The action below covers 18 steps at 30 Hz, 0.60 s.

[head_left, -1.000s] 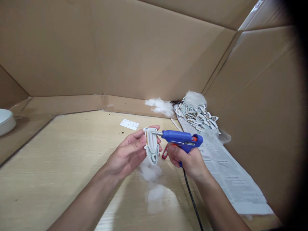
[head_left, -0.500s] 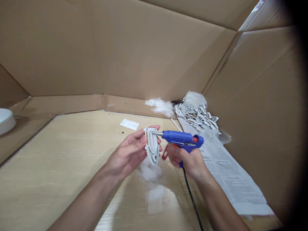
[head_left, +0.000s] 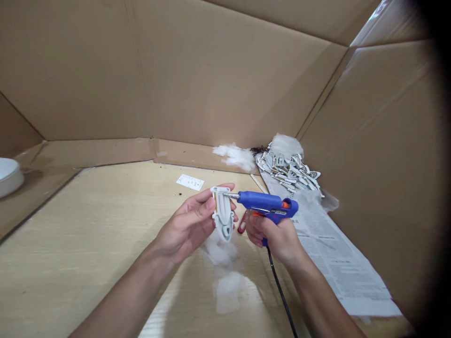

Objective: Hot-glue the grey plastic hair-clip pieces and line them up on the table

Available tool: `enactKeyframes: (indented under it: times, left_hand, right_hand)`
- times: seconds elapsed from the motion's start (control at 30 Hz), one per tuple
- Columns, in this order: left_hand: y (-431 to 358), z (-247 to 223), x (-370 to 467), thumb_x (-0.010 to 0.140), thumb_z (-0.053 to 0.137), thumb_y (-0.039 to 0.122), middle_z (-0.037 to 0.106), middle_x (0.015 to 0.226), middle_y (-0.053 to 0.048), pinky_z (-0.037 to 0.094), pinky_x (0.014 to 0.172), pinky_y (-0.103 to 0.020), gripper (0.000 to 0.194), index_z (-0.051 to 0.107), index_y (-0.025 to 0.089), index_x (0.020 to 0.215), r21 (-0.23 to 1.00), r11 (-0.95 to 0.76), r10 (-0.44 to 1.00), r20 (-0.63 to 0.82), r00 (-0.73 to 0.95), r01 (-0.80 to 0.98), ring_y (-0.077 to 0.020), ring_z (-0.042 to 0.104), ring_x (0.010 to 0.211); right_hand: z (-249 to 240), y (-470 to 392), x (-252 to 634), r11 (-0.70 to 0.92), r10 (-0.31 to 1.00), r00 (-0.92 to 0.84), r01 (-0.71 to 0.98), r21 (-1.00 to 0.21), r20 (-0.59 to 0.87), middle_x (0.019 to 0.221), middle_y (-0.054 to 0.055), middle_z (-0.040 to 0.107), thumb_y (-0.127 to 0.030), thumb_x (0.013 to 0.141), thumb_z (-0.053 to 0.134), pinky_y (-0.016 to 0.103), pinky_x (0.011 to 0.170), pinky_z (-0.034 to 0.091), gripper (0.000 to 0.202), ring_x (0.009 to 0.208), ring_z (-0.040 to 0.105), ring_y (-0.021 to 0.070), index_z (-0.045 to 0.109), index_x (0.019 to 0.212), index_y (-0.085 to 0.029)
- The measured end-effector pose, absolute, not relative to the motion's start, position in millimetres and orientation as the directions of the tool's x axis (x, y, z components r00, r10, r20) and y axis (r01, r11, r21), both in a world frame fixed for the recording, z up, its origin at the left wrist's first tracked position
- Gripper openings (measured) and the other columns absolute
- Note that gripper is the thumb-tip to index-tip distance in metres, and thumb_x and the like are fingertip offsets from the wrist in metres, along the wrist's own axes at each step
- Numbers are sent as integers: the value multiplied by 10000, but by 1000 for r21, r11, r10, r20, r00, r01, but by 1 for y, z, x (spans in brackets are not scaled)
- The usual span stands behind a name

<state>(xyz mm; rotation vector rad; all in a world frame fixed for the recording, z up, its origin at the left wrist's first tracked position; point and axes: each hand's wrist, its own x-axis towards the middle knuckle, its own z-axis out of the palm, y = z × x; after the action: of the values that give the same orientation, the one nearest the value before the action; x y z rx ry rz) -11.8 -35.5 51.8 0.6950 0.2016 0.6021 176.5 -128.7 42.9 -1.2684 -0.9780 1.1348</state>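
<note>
Left hand (head_left: 192,223) comes up from lower left, palm turned up, right hand (head_left: 273,232) from lower right, both over the table (head_left: 88,244), with white fluff (head_left: 227,291) below and a red tool (head_left: 242,222) partly hidden beside the right hand. Card (head_left: 190,181) lies beyond, pile of pieces (head_left: 289,170) and newspaper (head_left: 338,263) off right. Left grip narrow, thumb and fingers pinching piece (head_left: 222,213); right grip wrapped round glue gun (head_left: 262,202), nozzle at piece's upper part.

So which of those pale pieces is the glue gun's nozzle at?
The piece in the left hand, with the blue glue gun at its wide end; the others lie in the pile beyond.
</note>
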Motion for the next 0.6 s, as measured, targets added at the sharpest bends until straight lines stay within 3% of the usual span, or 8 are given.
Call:
enactKeyframes:
  times: [0.6]
  left_hand:
    - [-35, 52, -13, 821, 826, 390, 768, 975, -56, 575, 764, -263, 485, 745, 192, 1257, 660, 593, 594, 27, 804, -461, -170, 761, 845]
  right_hand:
    - [46, -130, 174, -61, 980, 187, -56, -997, -70, 537, -32, 412, -328, 785, 649, 245, 463, 354, 329, 466, 407, 83, 428, 575, -204]
